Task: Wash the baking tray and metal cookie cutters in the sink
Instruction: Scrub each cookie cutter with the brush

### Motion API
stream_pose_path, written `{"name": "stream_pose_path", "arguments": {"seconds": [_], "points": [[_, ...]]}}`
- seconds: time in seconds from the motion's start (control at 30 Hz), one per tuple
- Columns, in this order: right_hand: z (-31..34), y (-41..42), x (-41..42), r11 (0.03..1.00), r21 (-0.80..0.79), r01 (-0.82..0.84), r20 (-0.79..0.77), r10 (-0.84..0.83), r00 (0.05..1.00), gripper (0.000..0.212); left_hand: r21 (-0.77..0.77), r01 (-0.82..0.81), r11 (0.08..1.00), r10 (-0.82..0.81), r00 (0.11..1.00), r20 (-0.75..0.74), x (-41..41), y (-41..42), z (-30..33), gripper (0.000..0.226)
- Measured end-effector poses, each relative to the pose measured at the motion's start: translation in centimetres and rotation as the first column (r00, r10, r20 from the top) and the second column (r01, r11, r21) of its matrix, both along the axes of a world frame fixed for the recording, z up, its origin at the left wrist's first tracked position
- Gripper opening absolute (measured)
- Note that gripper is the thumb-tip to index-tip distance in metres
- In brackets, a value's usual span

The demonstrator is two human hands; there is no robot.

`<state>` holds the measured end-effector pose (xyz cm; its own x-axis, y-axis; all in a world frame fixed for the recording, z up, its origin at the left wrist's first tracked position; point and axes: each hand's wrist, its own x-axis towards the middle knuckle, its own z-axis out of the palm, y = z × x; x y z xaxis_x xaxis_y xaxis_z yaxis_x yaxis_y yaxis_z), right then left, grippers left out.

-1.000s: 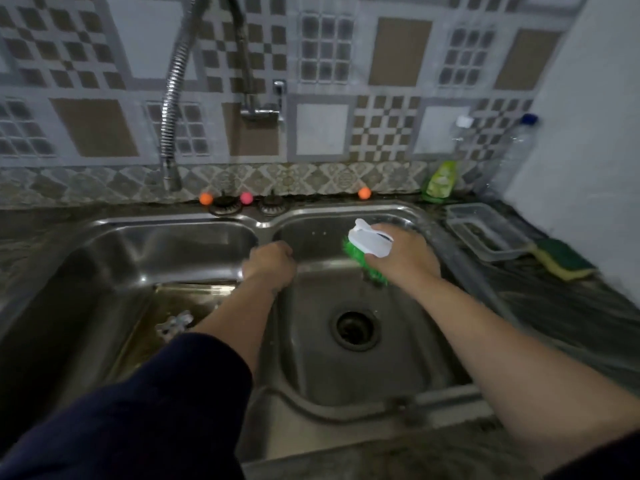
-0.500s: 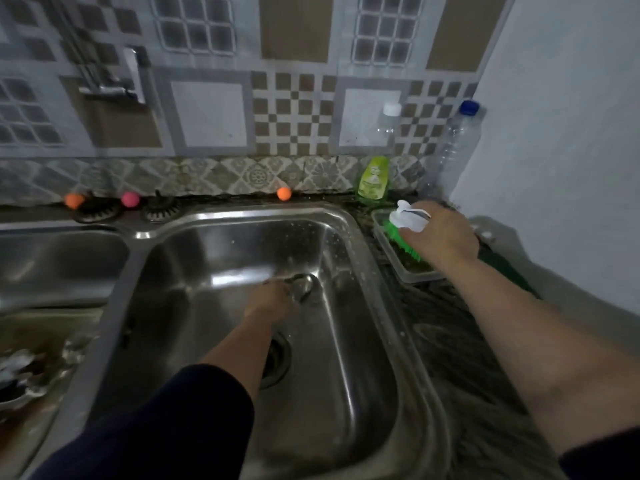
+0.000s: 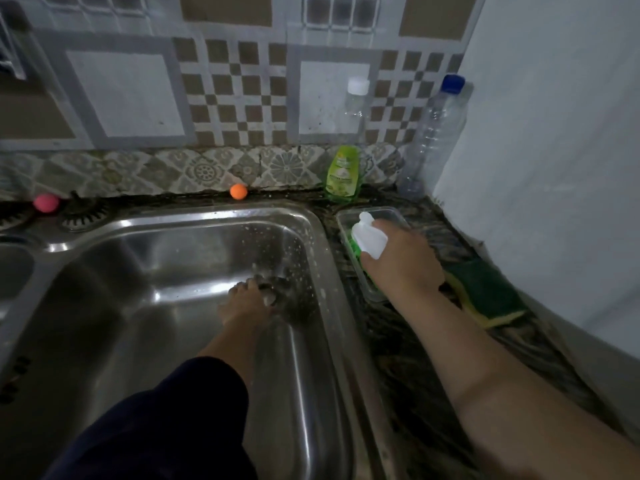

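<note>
Now, left hand (image 3: 244, 301) grip on metal cutter (image 3: 273, 289), right hand (image 3: 398, 259) grip holding bristly brush (image 3: 369, 239)

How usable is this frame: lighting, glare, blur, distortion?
Head view: dim overall; bright glare streaks on the sink wall; the cookie cutter in the left hand is murky and soft; wide-angle bending at the edges; the right hand and brush read clearly.

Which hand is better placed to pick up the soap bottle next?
Right. The right hand is on the counter, in the clear tray just in front of the soap bottle, though it grips the brush. The left hand is down in the sink holding a cutter.
</note>
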<state>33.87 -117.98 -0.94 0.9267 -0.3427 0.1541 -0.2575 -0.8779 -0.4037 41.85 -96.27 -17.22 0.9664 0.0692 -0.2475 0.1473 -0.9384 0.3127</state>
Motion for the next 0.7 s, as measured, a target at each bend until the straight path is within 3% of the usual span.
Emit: {"name": "stream_pose_path", "arguments": {"seconds": [0.2,0.37,0.43,0.5,0.53,0.57,0.6,0.63,0.7], "points": [[0.4,0.5,-0.5,0.999,-0.032,0.002,-0.027,-0.003,1.0,0.056,0.165,0.04,0.985,-0.045,0.999,0.023,-2.1,-0.6,0.1,0.049],[0.6,0.6,-0.4,0.999,-0.037,0.003,-0.029,-0.004,1.0,0.055,0.236,0.089,0.968,-0.071,0.994,-0.085,-5.7,-0.7,1.2,0.048],[1.1,0.6,-0.6,1.0,-0.017,-0.006,-0.014,0.005,1.0,0.054,0.139,0.039,0.989,-0.026,0.995,-0.095,-6.5,0.3,2.2,0.043],[1.9,0.7,-0.9,1.0,-0.001,-0.018,0.016,0.018,1.0,0.054,-0.173,-0.022,0.985,0.011,0.998,-0.066,-6.7,1.2,3.2,0.029],[2.3,0.8,-1.1,1.0,0.0,-0.028,0.04,0.028,0.999,0.054,-0.433,-0.077,0.898,0.048,0.996,-0.076,-7.0,1.5,4.1,0.027],[2.9,1.1,-1.3,0.999,-0.009,-0.037,0.066,0.038,0.997,0.054,-0.676,-0.168,0.718,0.103,0.985,-0.136,-7.3,1.5,5.2,0.026],[3.6,1.6,-1.6,0.999,-0.02,-0.045,0.091,0.047,0.995,0.054,-0.818,-0.277,0.504,0.14,0.961,-0.239,-7.7,1.6,6.6,0.025],[4.3,2.2,-1.9,0.998,-0.021,-0.056,0.116,0.058,0.992,0.054,-0.865,-0.375,0.334,0.145,0.927,-0.346,-7.9,1.9,7.9,0.026],[5.6,4.0,-2.7,0.995,0.009,-0.097,0.166,0.094,0.982,0.054,-0.85,-0.501,0.162,0.073,0.866,-0.496,-8.4,2.9,10.1,0.031]]}}
